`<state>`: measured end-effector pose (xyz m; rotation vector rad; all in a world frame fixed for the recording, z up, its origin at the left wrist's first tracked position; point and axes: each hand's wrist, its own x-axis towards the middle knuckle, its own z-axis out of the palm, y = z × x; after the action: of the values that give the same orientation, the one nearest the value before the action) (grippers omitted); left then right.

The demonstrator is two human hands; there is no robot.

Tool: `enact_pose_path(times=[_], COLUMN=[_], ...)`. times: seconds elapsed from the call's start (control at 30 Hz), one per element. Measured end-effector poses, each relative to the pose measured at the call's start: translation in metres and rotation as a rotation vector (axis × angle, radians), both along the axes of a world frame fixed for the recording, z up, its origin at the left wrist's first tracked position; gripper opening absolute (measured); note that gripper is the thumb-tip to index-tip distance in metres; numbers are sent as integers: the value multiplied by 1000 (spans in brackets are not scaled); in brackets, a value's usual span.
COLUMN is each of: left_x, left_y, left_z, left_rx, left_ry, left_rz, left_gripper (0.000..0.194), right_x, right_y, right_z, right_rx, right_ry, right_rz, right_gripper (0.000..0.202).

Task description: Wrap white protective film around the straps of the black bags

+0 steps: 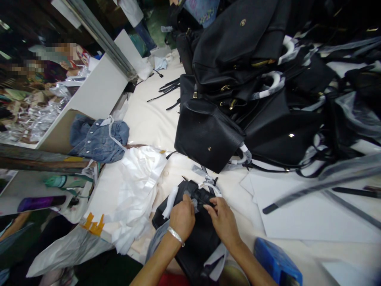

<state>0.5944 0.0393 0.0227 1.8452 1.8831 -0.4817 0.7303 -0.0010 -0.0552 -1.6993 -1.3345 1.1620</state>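
Touching blk bag (203, 234): LH (182, 217), RH (224, 223)

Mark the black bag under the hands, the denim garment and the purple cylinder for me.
Black bag (203, 234): head view, on the middle of its body.
Denim garment (101, 140): head view, on its blue cloth.
Purple cylinder (41, 203): head view, on its side.

Denim garment (98, 138), purple bottle (41, 203) and blue container (275, 260)
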Motion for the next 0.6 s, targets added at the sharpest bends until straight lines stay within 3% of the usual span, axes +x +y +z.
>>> enact_pose_path(times=[0.23,0.43,0.6], left_x=[14,17,7], left_y=[6,10,3], left_z=[-13,-21,-17], left_rx=[3,52,81], left_ry=[36,7,-81], left_rz=[-41,-31,26], left_gripper=[20,14,14], right_x=[-11,-9,1], right_y=[0,1,23], right_z=[3,5,2], right_rx=[42,22,-136], right_ry=[95,201,361], right_rz=[144,162,152], right_gripper=[17,23,27])
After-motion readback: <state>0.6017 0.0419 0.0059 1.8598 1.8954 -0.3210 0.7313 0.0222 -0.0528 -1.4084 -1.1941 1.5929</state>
